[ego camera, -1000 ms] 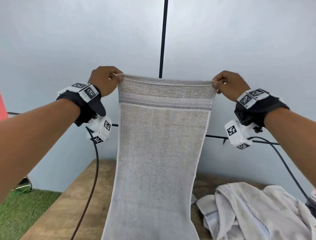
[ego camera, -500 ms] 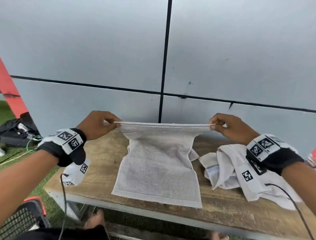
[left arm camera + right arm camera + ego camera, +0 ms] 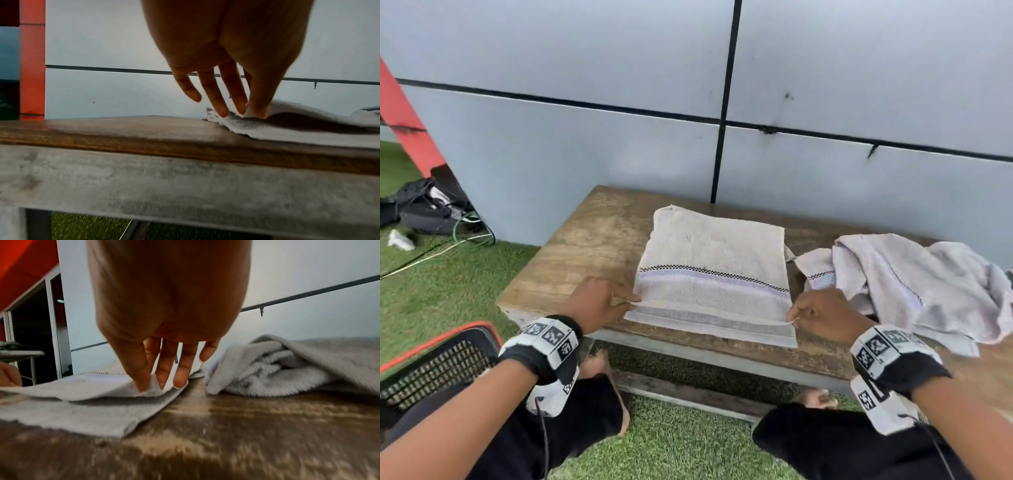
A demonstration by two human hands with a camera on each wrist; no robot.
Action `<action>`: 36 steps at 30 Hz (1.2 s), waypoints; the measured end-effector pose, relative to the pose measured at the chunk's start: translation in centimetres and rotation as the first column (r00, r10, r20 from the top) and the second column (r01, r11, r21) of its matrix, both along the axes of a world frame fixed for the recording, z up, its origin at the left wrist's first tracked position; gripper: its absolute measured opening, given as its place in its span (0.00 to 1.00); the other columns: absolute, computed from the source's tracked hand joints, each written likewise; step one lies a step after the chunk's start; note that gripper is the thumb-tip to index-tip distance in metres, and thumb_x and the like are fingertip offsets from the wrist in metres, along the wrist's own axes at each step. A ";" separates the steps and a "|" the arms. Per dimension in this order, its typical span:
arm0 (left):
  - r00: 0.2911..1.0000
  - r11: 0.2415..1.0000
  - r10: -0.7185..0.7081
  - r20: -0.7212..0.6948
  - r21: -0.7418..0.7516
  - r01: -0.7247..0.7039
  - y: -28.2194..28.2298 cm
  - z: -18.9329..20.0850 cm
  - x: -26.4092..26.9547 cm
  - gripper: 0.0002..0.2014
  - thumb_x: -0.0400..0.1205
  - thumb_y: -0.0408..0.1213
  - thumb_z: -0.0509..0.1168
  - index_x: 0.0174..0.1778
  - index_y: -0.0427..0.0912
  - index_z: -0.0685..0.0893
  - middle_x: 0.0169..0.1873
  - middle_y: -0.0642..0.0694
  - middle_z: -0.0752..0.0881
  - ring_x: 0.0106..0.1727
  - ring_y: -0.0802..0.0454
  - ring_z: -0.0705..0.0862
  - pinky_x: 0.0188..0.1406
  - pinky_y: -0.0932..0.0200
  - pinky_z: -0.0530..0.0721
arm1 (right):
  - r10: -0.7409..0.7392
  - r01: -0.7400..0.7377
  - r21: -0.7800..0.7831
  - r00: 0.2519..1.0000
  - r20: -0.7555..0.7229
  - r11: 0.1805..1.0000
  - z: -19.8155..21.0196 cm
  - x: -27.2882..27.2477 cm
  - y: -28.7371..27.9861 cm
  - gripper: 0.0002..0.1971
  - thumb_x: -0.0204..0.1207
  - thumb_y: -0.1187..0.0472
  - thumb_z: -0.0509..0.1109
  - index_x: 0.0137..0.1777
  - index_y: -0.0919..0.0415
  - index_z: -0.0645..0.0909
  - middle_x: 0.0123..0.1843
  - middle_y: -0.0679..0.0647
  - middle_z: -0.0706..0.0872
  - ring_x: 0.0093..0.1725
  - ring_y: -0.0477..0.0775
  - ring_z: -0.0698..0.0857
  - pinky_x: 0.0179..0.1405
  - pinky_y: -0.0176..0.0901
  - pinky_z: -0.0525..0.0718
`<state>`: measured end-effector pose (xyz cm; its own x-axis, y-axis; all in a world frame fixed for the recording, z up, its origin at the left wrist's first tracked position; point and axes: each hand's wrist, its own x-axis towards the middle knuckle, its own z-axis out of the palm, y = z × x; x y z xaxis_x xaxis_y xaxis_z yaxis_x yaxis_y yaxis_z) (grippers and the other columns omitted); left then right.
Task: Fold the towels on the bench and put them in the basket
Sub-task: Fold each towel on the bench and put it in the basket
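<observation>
Towel (image 3: 714,274): lowered from held-up hang, now doubled flat on bench (image 3: 592,246). My left hand (image 3: 599,303) pinches its 7 o'clock corner, right hand (image 3: 822,317) its 5 o'clock. First fold nearly done; basket (image 3: 438,359) waits, 8 o'clock.

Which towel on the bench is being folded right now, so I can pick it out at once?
On the wooden bench against the grey wall, look near its front edge, between the left hand and right hand. The folded towel lies flat there, doubled over, both hands pinching its upper layer's near corners. Unlike the crumpled towel heaped to its right, it is a neat rectangle with a checkered stripe.
</observation>
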<state>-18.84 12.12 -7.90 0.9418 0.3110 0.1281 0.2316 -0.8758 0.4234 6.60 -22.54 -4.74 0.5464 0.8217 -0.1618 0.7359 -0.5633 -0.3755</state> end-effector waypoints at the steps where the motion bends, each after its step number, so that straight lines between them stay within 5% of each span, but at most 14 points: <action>1: 1.000 1.000 -0.002 -0.027 0.016 0.003 -0.1 -0.6 -0.2 0.11 0.73 0.40 0.74 0.50 0.59 0.90 0.48 0.59 0.89 0.45 0.62 0.84 0.55 0.57 0.82 | 0.008 -0.008 -0.017 1.000 0.018 1.000 -0.5 -0.1 0.0 0.11 0.72 0.58 0.74 0.38 0.36 0.83 0.38 0.27 0.80 0.49 0.38 0.81 0.70 0.51 0.68; 4: 0.996 0.998 -0.013 -0.087 0.054 0.017 -0.3 -1.4 -0.2 0.11 0.77 0.45 0.70 0.53 0.62 0.87 0.50 0.67 0.84 0.46 0.63 0.84 0.63 0.44 0.77 | 0.047 -0.036 -0.085 0.991 0.129 0.996 -1.0 -0.5 0.2 0.06 0.76 0.54 0.70 0.46 0.39 0.86 0.39 0.29 0.77 0.49 0.35 0.76 0.70 0.49 0.59; 8: 0.989 0.989 -0.016 -0.146 0.143 0.037 -1.1 -0.6 0.7 0.11 0.80 0.47 0.66 0.57 0.62 0.85 0.53 0.66 0.82 0.54 0.62 0.80 0.66 0.51 0.67 | 0.024 0.005 -0.108 0.963 0.269 0.994 -0.7 -0.4 0.5 0.06 0.77 0.51 0.68 0.48 0.38 0.86 0.41 0.29 0.78 0.53 0.37 0.75 0.65 0.46 0.58; 15: 0.999 0.986 -0.042 -0.030 0.163 0.047 -2.7 -0.7 1.1 0.10 0.78 0.43 0.70 0.53 0.57 0.88 0.51 0.58 0.87 0.55 0.55 0.83 0.64 0.50 0.66 | -0.049 0.103 -0.129 0.929 0.367 0.986 -0.1 0.8 0.8 0.09 0.77 0.53 0.66 0.47 0.37 0.86 0.52 0.33 0.85 0.60 0.43 0.78 0.62 0.48 0.61; 22: 0.980 0.970 -0.078 0.182 0.240 0.033 -2.6 0.1 -0.4 0.10 0.70 0.38 0.78 0.45 0.55 0.90 0.43 0.60 0.88 0.48 0.54 0.86 0.55 0.48 0.74 | -0.112 0.048 0.207 0.946 0.306 0.977 0.4 0.8 -1.7 0.07 0.72 0.59 0.74 0.43 0.44 0.86 0.44 0.38 0.85 0.53 0.45 0.79 0.50 0.41 0.55; 27: 0.983 0.957 -0.112 0.146 0.282 0.067 -3.0 -0.5 -1.0 0.10 0.69 0.38 0.79 0.43 0.55 0.91 0.43 0.60 0.88 0.45 0.55 0.86 0.55 0.53 0.72 | -0.060 0.007 0.178 0.953 0.298 0.984 -0.9 0.0 -2.9 0.08 0.70 0.60 0.75 0.42 0.42 0.87 0.42 0.34 0.82 0.50 0.46 0.79 0.54 0.45 0.60; 30: 0.990 0.957 -0.127 0.062 0.269 0.106 -2.8 -1.1 -1.0 0.10 0.69 0.39 0.78 0.43 0.57 0.90 0.43 0.60 0.88 0.45 0.57 0.86 0.56 0.54 0.72 | -0.004 -0.037 0.151 0.965 0.263 0.988 -1.7 -0.2 -3.2 0.10 0.68 0.61 0.78 0.44 0.43 0.88 0.42 0.34 0.82 0.51 0.47 0.81 0.59 0.58 0.70; 36: 0.992 0.960 -0.124 -0.038 0.247 0.129 -3.1 -0.7 -1.1 0.09 0.75 0.47 0.68 0.49 0.57 0.89 0.48 0.62 0.87 0.48 0.59 0.86 0.50 0.55 0.75 | 0.023 -0.030 0.025 0.967 0.253 0.999 -2.6 -0.1 -3.0 0.10 0.72 0.60 0.75 0.49 0.42 0.88 0.48 0.36 0.85 0.64 0.55 0.80 0.65 0.58 0.68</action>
<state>-19.95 9.00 -8.62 0.9747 0.1503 0.1652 0.1190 -0.9755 0.1851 6.48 -25.51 -7.37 0.5443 0.8389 0.0025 0.8236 -0.5338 -0.1917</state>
